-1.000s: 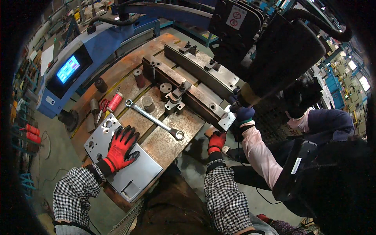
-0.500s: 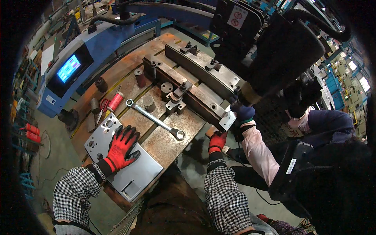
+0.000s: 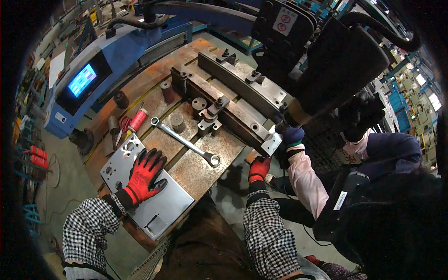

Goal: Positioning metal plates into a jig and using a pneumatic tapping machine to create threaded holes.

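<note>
Panel (image 3: 173, 199) could slide if bumped, left hand (image 3: 145, 178) only splayed flat on it; right hand (image 3: 259, 168) gripping? can't tell.

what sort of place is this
Probably a metalworking shop or factory floor: there's a slotted metal worktable, a blue machine with a lit screen, and a large wrench.

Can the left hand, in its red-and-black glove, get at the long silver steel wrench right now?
Probably yes: the left hand rests open on the grey sheet-metal plate, and nothing visible stands between it and the wrench just beyond.
</note>
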`<action>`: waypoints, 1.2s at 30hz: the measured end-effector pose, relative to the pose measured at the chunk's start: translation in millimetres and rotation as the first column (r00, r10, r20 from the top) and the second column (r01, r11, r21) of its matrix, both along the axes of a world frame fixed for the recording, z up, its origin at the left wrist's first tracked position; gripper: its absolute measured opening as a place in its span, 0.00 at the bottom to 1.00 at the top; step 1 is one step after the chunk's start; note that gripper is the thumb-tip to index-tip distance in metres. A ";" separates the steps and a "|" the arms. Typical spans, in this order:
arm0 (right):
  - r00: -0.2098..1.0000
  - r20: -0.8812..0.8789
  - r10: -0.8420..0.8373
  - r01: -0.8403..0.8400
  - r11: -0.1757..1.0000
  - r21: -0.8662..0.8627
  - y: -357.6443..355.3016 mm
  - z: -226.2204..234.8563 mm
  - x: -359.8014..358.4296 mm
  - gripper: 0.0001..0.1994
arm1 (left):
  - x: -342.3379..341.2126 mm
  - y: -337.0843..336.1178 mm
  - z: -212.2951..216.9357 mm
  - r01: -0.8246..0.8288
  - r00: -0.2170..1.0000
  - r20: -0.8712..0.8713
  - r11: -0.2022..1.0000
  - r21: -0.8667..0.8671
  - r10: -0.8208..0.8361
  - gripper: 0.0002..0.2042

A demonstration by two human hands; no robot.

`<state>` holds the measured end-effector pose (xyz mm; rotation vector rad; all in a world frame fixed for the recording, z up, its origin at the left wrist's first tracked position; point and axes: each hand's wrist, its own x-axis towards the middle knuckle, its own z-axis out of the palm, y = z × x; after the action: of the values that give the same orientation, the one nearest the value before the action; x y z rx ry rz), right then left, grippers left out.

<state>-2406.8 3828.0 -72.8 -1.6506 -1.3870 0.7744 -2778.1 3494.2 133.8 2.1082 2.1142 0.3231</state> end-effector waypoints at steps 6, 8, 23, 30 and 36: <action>1.000 -0.009 0.008 -0.008 1.000 -0.024 5.6 -6.1 -2.0 0.36 | -2.4 -0.4 -1.7 -0.011 1.000 -0.016 1.000 0.009 0.012 0.44; 0.999 0.041 0.031 -0.033 0.999 0.040 6.1 -15.5 3.5 0.37 | -3.8 -1.2 -0.8 -0.008 1.000 0.004 1.000 -0.006 0.008 0.44; 0.974 -0.225 0.016 0.000 0.998 0.070 -10.2 -25.1 -4.8 0.22 | -13.6 -4.0 -11.0 0.012 1.000 -0.029 1.000 0.023 -0.012 0.43; 0.979 -0.205 0.016 0.021 0.984 0.178 -3.7 -47.4 -11.9 0.18 | -19.2 -7.0 -20.4 0.003 0.998 -0.055 0.999 0.032 -0.001 0.43; 0.799 -0.602 -0.015 0.142 0.976 0.165 16.0 -74.5 12.3 0.17 | -17.6 1.4 -22.6 0.033 0.999 -0.045 0.998 0.055 -0.030 0.43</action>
<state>-2394.5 3844.0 -147.3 -1.1465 -0.8982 0.9659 -2795.7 3495.5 111.2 2.1971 2.1177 0.3392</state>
